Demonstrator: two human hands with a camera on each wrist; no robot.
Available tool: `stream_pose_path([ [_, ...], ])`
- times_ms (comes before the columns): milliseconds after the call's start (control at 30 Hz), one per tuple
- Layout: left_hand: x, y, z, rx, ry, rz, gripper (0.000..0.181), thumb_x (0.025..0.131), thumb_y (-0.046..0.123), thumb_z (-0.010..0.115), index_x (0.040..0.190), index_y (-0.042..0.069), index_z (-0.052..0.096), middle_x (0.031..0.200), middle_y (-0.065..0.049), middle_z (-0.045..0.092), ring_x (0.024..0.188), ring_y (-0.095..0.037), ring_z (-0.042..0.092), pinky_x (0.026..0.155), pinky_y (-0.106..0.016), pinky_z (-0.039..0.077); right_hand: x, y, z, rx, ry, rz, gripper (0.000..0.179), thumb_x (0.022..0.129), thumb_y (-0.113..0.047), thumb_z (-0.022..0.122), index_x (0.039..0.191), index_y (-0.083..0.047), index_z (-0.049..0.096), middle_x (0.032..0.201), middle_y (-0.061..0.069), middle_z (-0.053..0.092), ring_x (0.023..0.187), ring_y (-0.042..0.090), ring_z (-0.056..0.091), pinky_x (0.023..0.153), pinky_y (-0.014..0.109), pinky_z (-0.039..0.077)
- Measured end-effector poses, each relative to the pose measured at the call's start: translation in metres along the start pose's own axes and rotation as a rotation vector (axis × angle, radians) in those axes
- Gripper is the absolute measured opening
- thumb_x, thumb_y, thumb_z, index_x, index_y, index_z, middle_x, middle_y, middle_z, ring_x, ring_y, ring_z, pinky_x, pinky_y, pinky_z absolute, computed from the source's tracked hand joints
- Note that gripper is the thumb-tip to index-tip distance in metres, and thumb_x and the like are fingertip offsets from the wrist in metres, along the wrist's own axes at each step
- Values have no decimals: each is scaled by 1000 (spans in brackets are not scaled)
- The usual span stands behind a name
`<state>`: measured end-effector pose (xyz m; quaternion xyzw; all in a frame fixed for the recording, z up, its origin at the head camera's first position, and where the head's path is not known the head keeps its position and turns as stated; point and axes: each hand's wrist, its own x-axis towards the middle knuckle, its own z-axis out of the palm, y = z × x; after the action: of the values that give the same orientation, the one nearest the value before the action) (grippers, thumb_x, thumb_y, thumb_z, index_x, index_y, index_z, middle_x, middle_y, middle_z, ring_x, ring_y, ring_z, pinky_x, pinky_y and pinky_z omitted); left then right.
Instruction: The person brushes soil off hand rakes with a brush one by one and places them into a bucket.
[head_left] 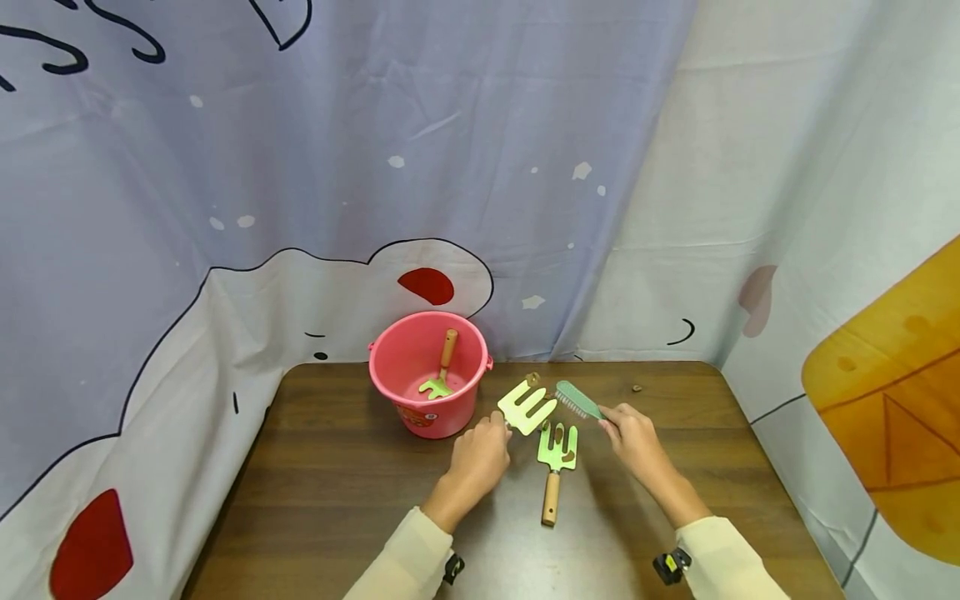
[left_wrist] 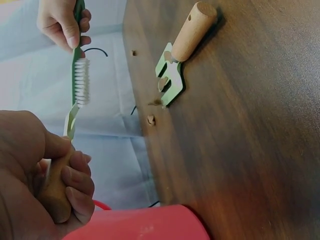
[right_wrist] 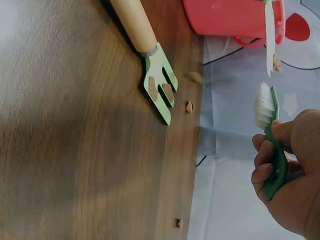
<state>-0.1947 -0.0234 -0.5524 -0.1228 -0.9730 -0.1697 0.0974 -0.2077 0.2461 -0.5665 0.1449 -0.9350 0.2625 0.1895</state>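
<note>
My left hand (head_left: 480,450) grips the wooden handle of a light green hand fork (head_left: 540,417), raised above the table. My right hand (head_left: 636,442) holds a green brush (right_wrist: 277,160) with white bristles by its handle. In the head view the brush head is close to the fork's tines; in the left wrist view bristles and fork overlap, and contact is unclear. Below them a second hand fork (head_left: 551,493) lies on the table, its handle towards me. Brown bits (right_wrist: 168,91) lie on its tines. Another blurred brown bit (right_wrist: 194,76) shows just beyond them.
A pink bucket (head_left: 447,422) stands at the back left of the wooden table (head_left: 330,492), with a small green rake (head_left: 447,350) leaning inside. A loose brown crumb (head_left: 637,388) lies near the back edge. Printed curtains (head_left: 337,167) hang behind and at both sides.
</note>
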Motion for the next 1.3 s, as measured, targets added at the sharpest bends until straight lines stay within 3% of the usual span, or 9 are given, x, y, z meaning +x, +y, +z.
stream_pose_path([
  [200,1,0,1,3,-21,-7,21,99,24,67,90,7,57,77,-9,65,72,-32,72,58,-46,54,2,-2,-6,-14,-16,13,26,93,-1,72,117,9,72,89,13,68,71,16,57,62,31,51],
  [700,3,-3,6,-5,-33,-1,23,99,27,67,91,7,60,79,-9,69,72,-33,73,57,-46,53,7,-40,1,18,-13,-111,29,92,-4,74,120,4,72,94,6,68,73,10,57,62,25,50],
  [1000,2,-3,6,-12,-45,-2,22,99,27,68,91,7,60,79,-9,68,72,-32,73,57,-45,53,6,-55,8,36,-29,-90,27,92,-4,74,118,3,73,95,6,69,73,9,57,62,24,51],
  [1300,1,-3,6,-6,-25,29,21,99,27,67,92,9,60,76,-7,67,70,-32,72,54,-45,52,9,-53,17,15,47,-159,21,88,-2,77,107,7,75,86,10,69,70,13,62,60,25,52],
])
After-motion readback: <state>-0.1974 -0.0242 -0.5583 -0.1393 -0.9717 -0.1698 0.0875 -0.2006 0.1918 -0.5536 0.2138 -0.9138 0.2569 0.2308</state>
